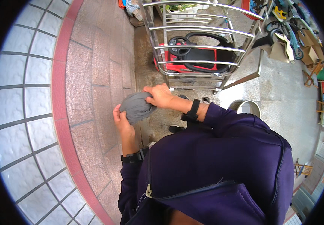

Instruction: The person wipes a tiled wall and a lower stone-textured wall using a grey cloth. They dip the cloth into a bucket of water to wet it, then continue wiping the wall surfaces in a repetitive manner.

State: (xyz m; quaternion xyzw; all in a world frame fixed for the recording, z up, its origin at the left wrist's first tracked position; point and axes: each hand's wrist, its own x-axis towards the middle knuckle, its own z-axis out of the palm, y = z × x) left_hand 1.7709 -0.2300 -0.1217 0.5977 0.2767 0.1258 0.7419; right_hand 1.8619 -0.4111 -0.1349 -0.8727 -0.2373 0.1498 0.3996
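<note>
A bunched grey cloth (137,108) is held between my two hands, in front of a wall faced with brownish stone-look tiles (80,104). My left hand (124,121) grips its lower left edge, the thumb on the near side. On the upper right side of the bundle, my right hand (159,96) holds it with thumb and fingers. The cloth is gathered in folds; whether anything is inside it cannot be seen. Both wrists wear black straps.
A stainless steel rack (200,47) stands ahead, with a red and black ride-on toy car (176,60) behind its bars. A round pale basin (256,108) is on the wet floor to the right. Cardboard boxes (309,53), a small bicycle (294,42) and folding wooden stools (313,73) lie farther right.
</note>
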